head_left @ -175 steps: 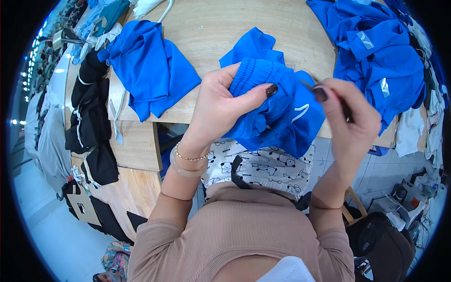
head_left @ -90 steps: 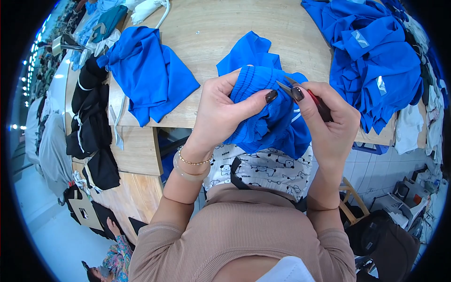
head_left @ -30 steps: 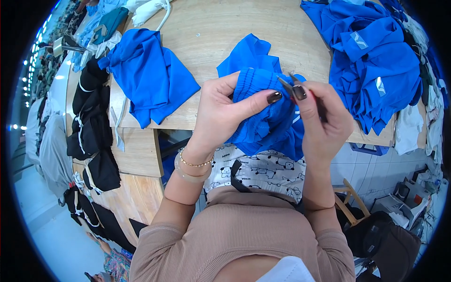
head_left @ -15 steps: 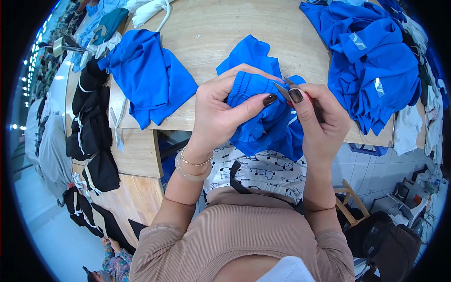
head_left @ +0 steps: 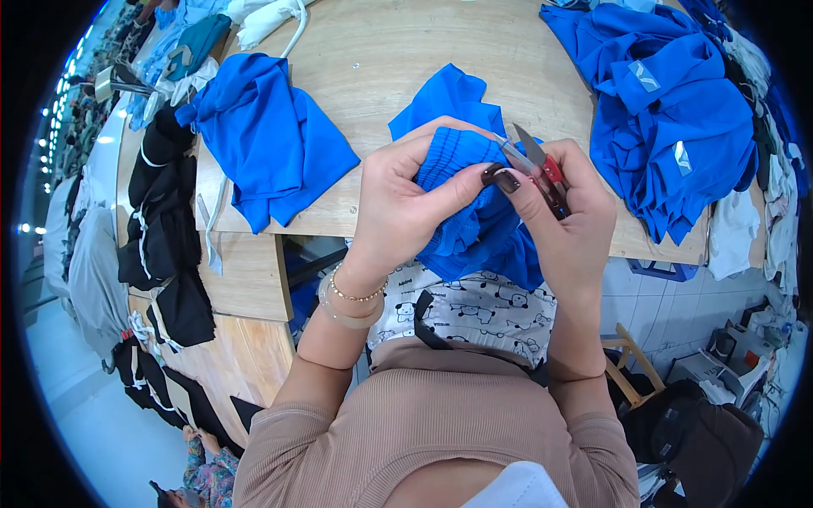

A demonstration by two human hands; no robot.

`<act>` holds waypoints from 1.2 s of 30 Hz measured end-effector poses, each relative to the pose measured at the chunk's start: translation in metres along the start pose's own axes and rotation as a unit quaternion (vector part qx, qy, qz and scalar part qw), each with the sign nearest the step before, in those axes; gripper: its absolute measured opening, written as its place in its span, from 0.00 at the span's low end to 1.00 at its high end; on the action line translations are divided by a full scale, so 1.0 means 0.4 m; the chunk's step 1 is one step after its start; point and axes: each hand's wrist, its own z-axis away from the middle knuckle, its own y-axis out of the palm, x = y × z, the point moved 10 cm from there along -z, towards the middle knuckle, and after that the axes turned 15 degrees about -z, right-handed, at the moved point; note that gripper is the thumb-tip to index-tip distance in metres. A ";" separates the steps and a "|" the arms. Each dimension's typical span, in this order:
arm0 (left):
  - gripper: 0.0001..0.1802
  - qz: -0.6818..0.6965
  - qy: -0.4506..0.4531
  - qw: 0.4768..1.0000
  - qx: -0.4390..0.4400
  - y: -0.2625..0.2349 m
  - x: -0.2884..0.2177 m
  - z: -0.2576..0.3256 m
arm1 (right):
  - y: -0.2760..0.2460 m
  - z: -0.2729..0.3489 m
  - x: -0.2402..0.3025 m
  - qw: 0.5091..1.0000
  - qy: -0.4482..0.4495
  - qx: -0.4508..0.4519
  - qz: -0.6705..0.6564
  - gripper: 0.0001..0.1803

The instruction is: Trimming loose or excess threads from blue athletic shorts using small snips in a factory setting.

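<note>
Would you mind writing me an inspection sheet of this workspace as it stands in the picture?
Surface: wooden table, bare in the middle.
Job's things: blue garment bunched at the table's near edge; thread snips with blades at its ribbed band.
Clutter: blue garment pile to the right, folded blue garment to the left, black garments hanging off the left edge.
Grippers: left hand grips the ribbed band; right hand holds the snips.
Cables: nothing seen.
Surroundings: wooden stool and dark bag on the floor at lower right.
</note>
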 end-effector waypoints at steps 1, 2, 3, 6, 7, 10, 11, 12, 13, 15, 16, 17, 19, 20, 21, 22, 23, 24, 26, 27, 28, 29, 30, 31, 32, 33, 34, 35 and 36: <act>0.07 0.000 0.000 1.000 0.000 0.002 0.003 -0.001 | -0.003 -0.001 -0.004 1.000 0.009 -0.001 0.016 0.13; 0.07 -0.003 0.011 1.000 -0.002 0.003 0.002 -0.001 | -0.002 0.000 -0.001 1.000 0.009 -0.001 0.016 0.13; 0.08 -0.007 0.023 1.000 -0.005 0.003 -0.002 -0.001 | 0.004 0.001 0.003 1.000 0.008 0.009 0.021 0.14; 0.09 -0.022 0.006 1.000 0.003 0.001 -0.007 0.002 | 0.006 0.004 0.003 0.999 -0.005 0.021 0.048 0.14; 0.09 -0.022 0.006 1.000 0.003 0.000 -0.008 0.002 | 0.006 0.004 0.006 0.997 -0.017 0.025 0.069 0.15; 0.08 -0.024 -0.001 1.000 0.005 0.001 -0.005 0.001 | 0.010 0.003 0.017 0.989 -0.035 0.042 0.137 0.15; 0.08 -0.028 0.014 1.000 0.003 0.002 -0.008 0.000 | 0.010 0.005 0.015 0.989 -0.036 0.042 0.137 0.15; 0.08 -0.032 0.029 0.999 0.001 0.002 -0.010 -0.001 | 0.011 0.007 0.016 0.990 -0.044 0.045 0.124 0.14; 0.08 -0.032 0.029 0.999 0.001 0.003 -0.005 0.000 | 0.012 0.010 0.018 0.991 -0.051 0.048 0.112 0.13; 0.08 -0.014 -0.008 1.000 0.007 0.006 0.024 0.002 | -0.018 0.008 0.051 0.997 -0.054 0.002 0.059 0.12; 0.08 -0.013 -0.008 1.000 0.010 0.006 0.024 0.004 | -0.051 0.007 0.047 0.998 -0.057 -0.033 0.024 0.10; 0.08 -0.005 -0.012 1.000 0.012 0.005 0.026 0.006 | -0.068 0.006 0.050 0.997 -0.059 -0.048 -0.007 0.10; 0.08 0.001 -0.016 1.000 0.014 0.004 0.028 0.008 | -0.088 -0.003 0.058 0.997 -0.053 -0.039 -0.033 0.11; 0.08 0.001 -0.012 1.000 0.012 0.001 0.027 0.007 | -0.081 -0.007 0.063 0.998 -0.063 -0.017 -0.017 0.10; 0.07 0.001 -0.008 1.000 0.010 -0.001 0.025 0.007 | -0.071 -0.008 0.068 0.997 -0.072 0.006 -0.001 0.10; 0.07 0.001 -0.010 1.000 0.009 -0.003 0.026 0.010 | -0.052 -0.009 0.074 0.996 -0.062 0.028 0.052 0.09; 0.07 0.007 -0.028 1.000 0.002 -0.009 0.032 0.015 | -0.037 -0.006 0.074 0.994 -0.053 0.044 0.085 0.09; 0.06 0.014 -0.046 0.999 -0.005 -0.014 0.038 0.019 | -0.023 -0.004 0.068 0.990 -0.044 0.059 0.117 0.09; 0.06 0.022 -0.049 0.998 -0.012 -0.013 0.029 0.019 | -0.016 -0.002 0.057 0.988 -0.036 0.067 0.132 0.10; 0.06 0.030 -0.052 0.998 -0.018 -0.014 0.028 0.019 | -0.014 -0.002 0.051 0.988 -0.034 0.072 0.133 0.10; 0.06 0.030 -0.052 0.998 -0.018 -0.014 0.029 0.019 | -0.012 -0.003 0.048 0.988 -0.031 0.076 0.134 0.10; 0.06 0.023 -0.052 0.998 -0.013 -0.011 0.030 0.019 | -0.011 -0.003 0.048 0.988 -0.031 0.076 0.134 0.10; 0.06 0.016 -0.052 0.998 -0.007 -0.009 0.031 0.019 | -0.010 -0.003 0.046 0.987 -0.027 0.076 0.137 0.11; 0.06 0.016 -0.053 0.998 -0.007 -0.009 0.032 0.019 | -0.009 -0.004 0.043 0.987 -0.024 0.077 0.141 0.11; 0.06 0.004 -0.039 0.999 -0.005 -0.010 0.024 0.017 | -0.007 -0.005 0.042 0.987 -0.024 0.077 0.141 0.11; 0.06 -0.008 -0.026 1.000 -0.003 -0.010 0.016 0.016 | -0.005 -0.006 0.042 0.986 -0.027 0.076 0.144 0.11; 0.06 -0.008 -0.026 1.000 -0.003 -0.009 0.014 0.015 | -0.004 -0.007 0.043 0.986 -0.030 0.074 0.147 0.11; 0.06 -0.005 -0.033 0.999 0.001 -0.007 0.014 0.015 | -0.001 -0.008 0.043 0.986 -0.030 0.074 0.147 0.11; 0.06 -0.002 -0.039 0.999 0.005 -0.005 0.016 0.015 | -0.001 -0.010 0.046 0.986 -0.035 0.068 0.150 0.12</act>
